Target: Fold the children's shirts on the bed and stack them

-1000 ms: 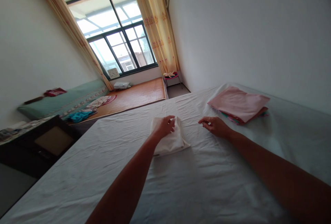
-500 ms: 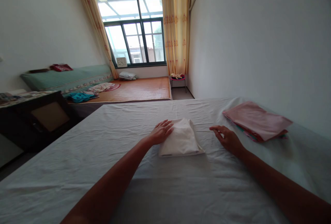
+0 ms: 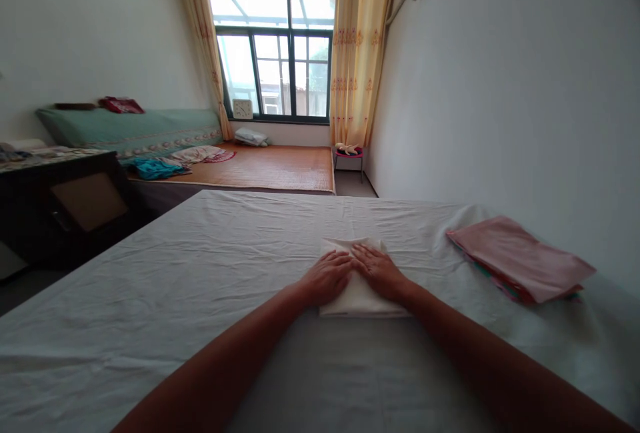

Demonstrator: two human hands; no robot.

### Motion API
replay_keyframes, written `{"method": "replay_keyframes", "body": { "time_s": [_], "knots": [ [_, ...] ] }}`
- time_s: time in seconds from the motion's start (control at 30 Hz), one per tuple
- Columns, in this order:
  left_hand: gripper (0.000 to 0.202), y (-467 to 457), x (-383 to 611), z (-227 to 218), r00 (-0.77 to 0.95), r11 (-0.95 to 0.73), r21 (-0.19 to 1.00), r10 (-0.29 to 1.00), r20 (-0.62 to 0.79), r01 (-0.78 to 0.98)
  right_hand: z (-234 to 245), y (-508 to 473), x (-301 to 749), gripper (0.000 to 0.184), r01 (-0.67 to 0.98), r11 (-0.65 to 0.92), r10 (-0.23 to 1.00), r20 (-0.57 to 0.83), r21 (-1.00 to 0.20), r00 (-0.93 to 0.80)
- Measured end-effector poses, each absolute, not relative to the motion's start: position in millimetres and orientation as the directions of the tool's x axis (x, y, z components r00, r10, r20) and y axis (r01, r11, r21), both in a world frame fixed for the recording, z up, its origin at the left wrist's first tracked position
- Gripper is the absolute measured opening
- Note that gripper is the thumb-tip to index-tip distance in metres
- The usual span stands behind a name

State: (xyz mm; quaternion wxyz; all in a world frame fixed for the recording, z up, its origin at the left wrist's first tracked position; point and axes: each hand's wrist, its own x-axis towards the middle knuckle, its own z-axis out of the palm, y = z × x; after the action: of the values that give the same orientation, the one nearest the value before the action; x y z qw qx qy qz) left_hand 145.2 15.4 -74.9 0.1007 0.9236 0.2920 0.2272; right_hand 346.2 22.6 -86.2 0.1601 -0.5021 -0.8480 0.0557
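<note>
A small folded white cloth [image 3: 357, 299] lies on the white bed sheet [image 3: 225, 286] in the middle of the view. My left hand [image 3: 327, 276] rests flat on its left half, fingers stretched out. My right hand [image 3: 380, 271] lies flat on its right half, fingers out too. The two hands touch each other on top of the cloth and hold nothing.
A stack of folded pink cloths [image 3: 520, 259] sits on the bed at the right, near the wall. A second bed with a bamboo mat [image 3: 270, 166] and scattered clothes stands by the window. A dark cabinet [image 3: 65, 206] is at the left.
My right hand has moved left from the bare sheet onto the white cloth, beside my left hand. The view has turned level and a little to the right.
</note>
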Motion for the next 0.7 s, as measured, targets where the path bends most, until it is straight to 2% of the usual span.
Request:
{"method": "replay_keyframes", "body": {
  "time_s": [0.1,0.27,0.33,0.4,0.5,0.57,0.63,0.7],
  "knots": [
    [0.043,23,136,-78,0.65,-0.725,0.375,0.687,0.326,0.578,-99,27,372,0.061,0.858,0.455,0.886,0.22,-0.239,-0.408],
    [0.06,33,131,-90,0.351,-0.398,0.414,0.917,0.189,0.818,-105,22,378,0.064,0.88,0.412,0.902,0.243,-0.238,-0.356],
    [0.063,33,131,-93,0.25,-0.299,0.42,0.953,0.169,0.856,-106,22,376,0.063,0.883,0.408,0.901,0.258,-0.233,-0.348],
    [0.059,32,133,-93,0.226,-0.282,0.457,0.958,0.176,0.844,-107,22,376,0.063,0.882,0.412,0.898,0.269,-0.229,-0.349],
    [0.053,29,139,-88,0.277,-0.358,0.597,0.934,0.227,0.718,-106,22,378,0.063,0.871,0.429,0.891,0.272,-0.24,-0.364],
    [0.058,26,145,-82,0.256,-0.374,0.735,0.927,0.274,0.566,-104,22,380,0.062,0.857,0.443,0.885,0.282,-0.263,-0.371],
    [0.073,23,151,-76,0.157,-0.27,0.898,0.961,0.228,0.346,-104,22,382,0.06,0.837,0.461,0.876,0.306,-0.295,-0.374],
    [0.083,20,156,-69,0.1,-0.056,0.996,0.994,0.049,0.07,-104,24,384,0.057,0.812,0.479,0.865,0.335,-0.333,-0.373]
  ]
}}
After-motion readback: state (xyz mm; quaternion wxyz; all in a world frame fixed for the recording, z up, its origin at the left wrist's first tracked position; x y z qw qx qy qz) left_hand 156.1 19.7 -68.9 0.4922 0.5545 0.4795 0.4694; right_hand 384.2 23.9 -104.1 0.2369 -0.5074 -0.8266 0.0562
